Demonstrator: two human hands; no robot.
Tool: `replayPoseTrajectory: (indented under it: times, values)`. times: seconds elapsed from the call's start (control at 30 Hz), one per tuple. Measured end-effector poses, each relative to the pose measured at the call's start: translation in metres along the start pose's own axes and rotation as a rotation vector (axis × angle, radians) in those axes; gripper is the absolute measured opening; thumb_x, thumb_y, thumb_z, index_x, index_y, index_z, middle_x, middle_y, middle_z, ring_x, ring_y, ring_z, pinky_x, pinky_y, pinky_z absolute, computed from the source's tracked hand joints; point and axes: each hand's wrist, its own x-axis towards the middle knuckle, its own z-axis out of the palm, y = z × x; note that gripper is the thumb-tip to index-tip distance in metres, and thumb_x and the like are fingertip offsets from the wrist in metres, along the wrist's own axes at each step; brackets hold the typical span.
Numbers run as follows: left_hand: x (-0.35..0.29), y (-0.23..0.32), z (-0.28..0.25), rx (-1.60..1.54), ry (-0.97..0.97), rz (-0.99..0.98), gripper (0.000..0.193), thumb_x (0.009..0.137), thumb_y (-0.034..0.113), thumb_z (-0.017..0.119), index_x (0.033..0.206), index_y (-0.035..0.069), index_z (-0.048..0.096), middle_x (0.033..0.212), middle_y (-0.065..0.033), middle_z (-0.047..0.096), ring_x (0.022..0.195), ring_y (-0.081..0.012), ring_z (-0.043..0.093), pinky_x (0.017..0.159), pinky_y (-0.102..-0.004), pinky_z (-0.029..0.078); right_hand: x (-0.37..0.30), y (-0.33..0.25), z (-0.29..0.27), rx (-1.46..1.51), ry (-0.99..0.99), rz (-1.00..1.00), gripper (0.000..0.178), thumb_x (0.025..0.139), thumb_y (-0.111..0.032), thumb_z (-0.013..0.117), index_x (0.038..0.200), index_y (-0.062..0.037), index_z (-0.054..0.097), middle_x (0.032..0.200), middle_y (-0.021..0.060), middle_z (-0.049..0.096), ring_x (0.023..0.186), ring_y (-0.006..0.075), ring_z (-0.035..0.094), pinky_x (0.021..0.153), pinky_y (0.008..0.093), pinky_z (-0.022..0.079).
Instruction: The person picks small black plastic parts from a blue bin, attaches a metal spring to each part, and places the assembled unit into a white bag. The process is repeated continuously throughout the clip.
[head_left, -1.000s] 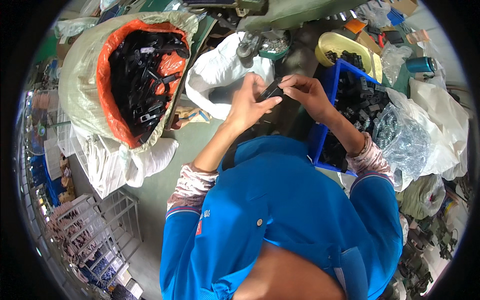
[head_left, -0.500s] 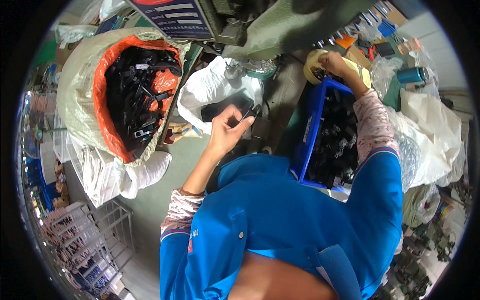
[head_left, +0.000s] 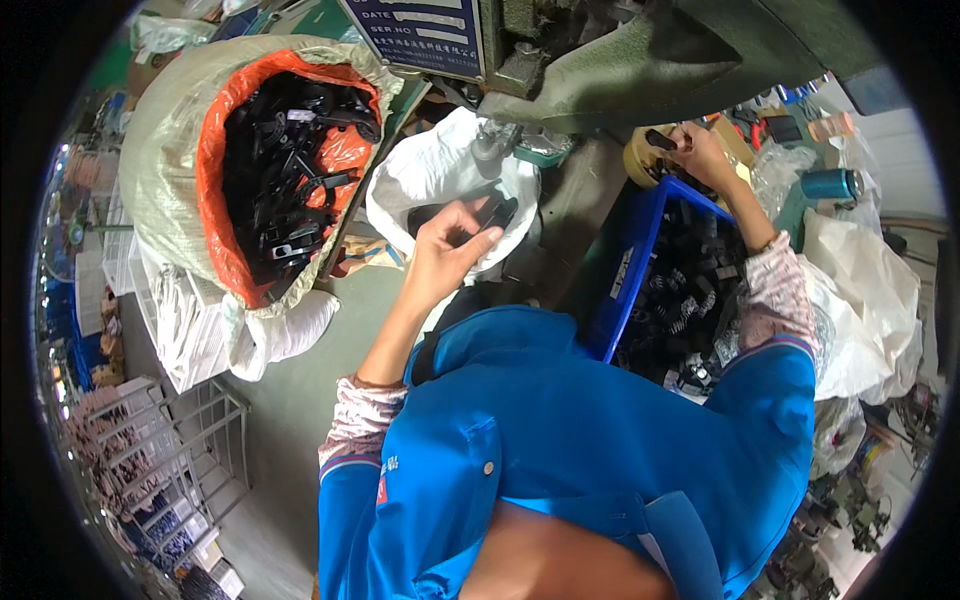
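My left hand (head_left: 448, 252) is closed, pinching a small black plastic part (head_left: 500, 214) between thumb and fingers over the mouth of a white woven bag (head_left: 405, 178). At the right, my right hand (head_left: 702, 155) grips another small black piece (head_left: 660, 140) by its end. That piece is above a round yellow container (head_left: 637, 165), whose inside is mostly hidden. Just nearer than the right hand stands a blue bin (head_left: 622, 275) full of black parts, some with light stripes.
A large woven sack (head_left: 160, 165) with an orange liner, holding many black parts, stands at the left. A green machine (head_left: 640, 70) with a dark plate overhangs the far side. Clear plastic bags, a blue cylinder (head_left: 832, 184) and a white sack (head_left: 860, 290) lie at the right.
My right hand has come up from the yellow container, and a black piece now shows in its fingers. My left hand still holds its part, now turned slightly. The whole view has shifted a little.
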Motion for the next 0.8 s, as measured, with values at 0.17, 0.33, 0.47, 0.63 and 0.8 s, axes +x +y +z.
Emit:
replayPoseTrajectory:
  times: [0.17,0.33,0.47,0.63,0.8]
  values:
    - [0.029,0.007,0.009,0.081,-0.14,0.078,0.026,0.081,0.005,0.072,0.073,0.001,0.048,0.111,-0.0144,0.066,0.111,-0.0149,0.055,0.086,-0.0286,0.045,-0.056,-0.099,0.009,0.674,-0.05,-0.044,0.029,0.082,-0.005,0.068,0.11,-0.0032,0.062,0.087,0.0075,0.063,0.075,0.0128,0.061,0.066,0.0271,0.05]
    - [0.038,0.011,-0.001,0.086,-0.22,0.051,0.027,0.081,0.004,0.072,0.073,0.0,0.046,0.114,-0.014,0.065,0.088,-0.0108,0.058,0.072,-0.0272,0.049,-0.077,-0.163,0.033,0.807,-0.001,-0.092,0.031,0.084,-0.003,0.066,0.115,-0.0036,0.064,0.093,0.0059,0.062,0.076,0.0093,0.059,0.066,0.0232,0.049]
    - [0.043,0.004,-0.011,0.135,-0.267,0.246,0.027,0.081,0.002,0.071,0.074,0.0,0.045,0.117,-0.0137,0.065,0.084,-0.0089,0.057,0.068,-0.0249,0.049,-0.077,-0.186,0.046,0.856,0.015,-0.03,0.03,0.084,-0.004,0.067,0.113,-0.0015,0.064,0.09,0.0052,0.06,0.075,0.0075,0.057,0.063,0.0224,0.047]
    - [0.046,0.018,-0.026,0.098,-0.27,0.162,0.028,0.08,0.002,0.071,0.073,0.0,0.044,0.116,-0.0166,0.065,0.09,-0.0099,0.058,0.074,-0.0256,0.048,-0.066,-0.205,0.049,0.618,0.105,-0.141,0.028,0.082,-0.004,0.069,0.11,-0.0015,0.065,0.086,0.0093,0.061,0.071,0.0125,0.058,0.06,0.0245,0.047]
    - [0.056,0.021,-0.043,0.302,-0.304,0.251,0.028,0.078,0.001,0.071,0.073,0.001,0.044,0.118,-0.0168,0.064,0.088,-0.0126,0.062,0.074,-0.0264,0.049,-0.054,-0.214,0.058,0.456,0.05,-0.112,0.032,0.081,0.0,0.069,0.113,-0.0002,0.063,0.1,0.0094,0.063,0.083,0.0142,0.062,0.073,0.0258,0.05]
